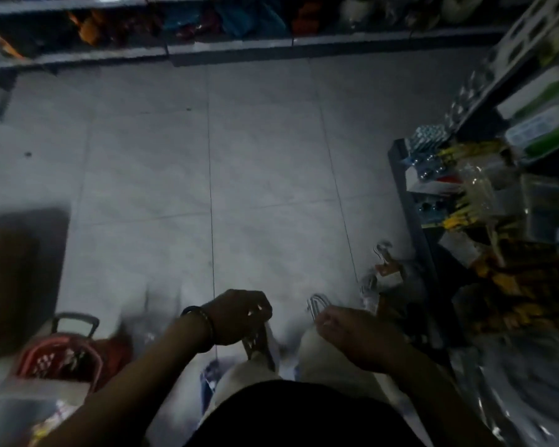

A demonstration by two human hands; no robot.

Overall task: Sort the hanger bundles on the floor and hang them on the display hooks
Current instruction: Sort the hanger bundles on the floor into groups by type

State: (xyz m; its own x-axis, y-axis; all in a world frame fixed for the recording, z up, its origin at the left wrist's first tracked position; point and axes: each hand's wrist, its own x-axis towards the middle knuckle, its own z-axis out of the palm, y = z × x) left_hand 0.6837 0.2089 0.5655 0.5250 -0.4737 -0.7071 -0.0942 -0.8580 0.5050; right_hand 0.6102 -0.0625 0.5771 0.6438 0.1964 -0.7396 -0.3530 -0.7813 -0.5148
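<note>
Head view, dim and blurred: your left hand (239, 317), a bracelet (200, 321) at its wrist, has its grip curled round the top of a dark hanger bundle (257, 345) that hangs down in front of your legs. Your right hand (346, 333) curls its grip round a second bundle (317, 306), whose metal hooks poke out above the knuckles. Loose hangers (380, 272) lie on the tiled floor (255, 156), just beside the shelf unit (413, 204) on your right. A red basket (62, 356) stands at lower left.
</note>
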